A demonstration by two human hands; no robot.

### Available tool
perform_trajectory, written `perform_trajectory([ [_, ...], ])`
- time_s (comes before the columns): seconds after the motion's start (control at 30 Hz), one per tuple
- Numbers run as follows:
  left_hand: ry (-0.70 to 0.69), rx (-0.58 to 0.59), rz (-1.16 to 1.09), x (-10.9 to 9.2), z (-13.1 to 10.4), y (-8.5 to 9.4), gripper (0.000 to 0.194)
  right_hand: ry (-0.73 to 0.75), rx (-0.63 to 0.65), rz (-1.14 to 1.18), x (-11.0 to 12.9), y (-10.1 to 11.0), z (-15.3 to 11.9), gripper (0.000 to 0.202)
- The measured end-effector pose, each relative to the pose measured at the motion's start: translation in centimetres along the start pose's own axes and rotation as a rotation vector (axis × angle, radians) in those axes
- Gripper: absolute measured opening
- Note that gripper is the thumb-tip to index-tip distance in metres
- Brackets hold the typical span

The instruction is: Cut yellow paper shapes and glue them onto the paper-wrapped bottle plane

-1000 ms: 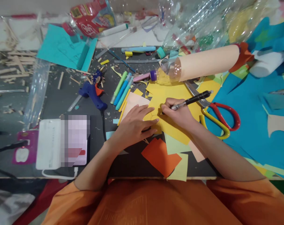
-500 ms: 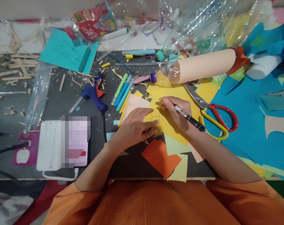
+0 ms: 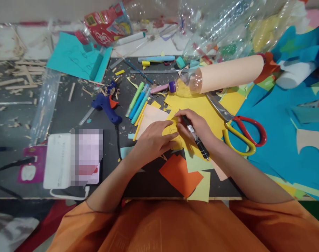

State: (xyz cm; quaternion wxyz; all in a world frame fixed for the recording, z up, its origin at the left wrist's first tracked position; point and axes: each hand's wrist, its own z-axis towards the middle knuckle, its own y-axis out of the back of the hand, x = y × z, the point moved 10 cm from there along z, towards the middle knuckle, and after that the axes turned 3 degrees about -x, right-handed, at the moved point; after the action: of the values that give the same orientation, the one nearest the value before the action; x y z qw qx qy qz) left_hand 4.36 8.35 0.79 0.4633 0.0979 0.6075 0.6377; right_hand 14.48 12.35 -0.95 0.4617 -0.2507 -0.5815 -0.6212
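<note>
A sheet of yellow paper (image 3: pixel 201 108) with thin dark drawn lines lies in front of me. My left hand (image 3: pixel 156 140) rests on its left part, fingers stretched out and somewhat apart. Close by on the right, my right hand (image 3: pixel 195 127) grips a black pen (image 3: pixel 197 140), its rear end tilted back toward me. The fingers hide the pen's tip. Scissors (image 3: pixel 229 120) with one red and one yellow handle lie beside my right wrist, blades over the yellow paper. An orange paper piece (image 3: pixel 179 175) is below the hands.
A plastic bottle wrapped in peach paper (image 3: pixel 228 74) lies beyond the hands. Several markers (image 3: pixel 138 103) and a blue glue gun (image 3: pixel 107 106) lie to the left. A phone (image 3: pixel 89 154) and a white power bank (image 3: pixel 56 161) are at the near left. Blue paper (image 3: pixel 277 140) covers the right.
My right hand has shifted slightly left, closer to my left hand, and the pen now stands at a steeper angle. My left hand stays on the yellow paper.
</note>
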Motion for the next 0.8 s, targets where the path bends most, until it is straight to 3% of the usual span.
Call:
perform_trajectory([
  [0.13,0.161,-0.11,-0.175,1.2,-0.1,0.6,0.015,-0.059,-0.021,0.16,0.0,0.3,0.2,0.015],
  [0.2,0.352,-0.252,-0.383,3.0,-0.6,1.4,0.019,-0.117,-0.054,0.229,0.0,0.8,0.2,0.016],
  [0.27,0.581,-0.318,-0.641,4.7,-1.3,0.8,0.029,-0.154,-0.095,0.29,0.3,1.5,0.2,0.017],
  [0.33,0.744,-0.252,-0.842,5.1,-1.7,-0.8,0.03,-0.156,-0.132,0.329,0.8,2.1,0.1,0.018],
  [0.4,0.806,-0.159,-0.946,4.6,-1.6,-1.8,0.023,-0.131,-0.137,0.307,1.2,2.6,0.3,0.018],
  [0.47,0.842,-0.145,-1.013,4.4,-1.6,-2.0,0.023,-0.071,-0.1,0.187,1.7,3.1,0.7,0.02],
  [0.57,0.924,-0.252,-1.115,5.2,-2.1,-1.7,0.031,0.055,0.046,-0.178,2.5,3.4,0.7,0.026],
  [0.6,0.938,-0.293,-1.142,5.6,-2.2,-1.6,0.032,0.075,0.149,-0.323,2.3,3.1,0.3,0.031],
  [0.67,0.942,-0.371,-1.197,6.2,-2.3,-1.3,0.034,0.068,0.23,-0.552,1.8,4.1,-1.1,0.045],
  [0.7,0.938,-0.407,-1.226,6.5,-2.3,-1.2,0.034,0.044,0.248,-0.636,1.4,5.0,-2.1,0.046],
  [0.8,0.925,-0.495,-1.292,6.8,-2.3,-0.9,0.034,-0.052,0.095,-0.818,0.7,10.0,-5.3,0.038],
])
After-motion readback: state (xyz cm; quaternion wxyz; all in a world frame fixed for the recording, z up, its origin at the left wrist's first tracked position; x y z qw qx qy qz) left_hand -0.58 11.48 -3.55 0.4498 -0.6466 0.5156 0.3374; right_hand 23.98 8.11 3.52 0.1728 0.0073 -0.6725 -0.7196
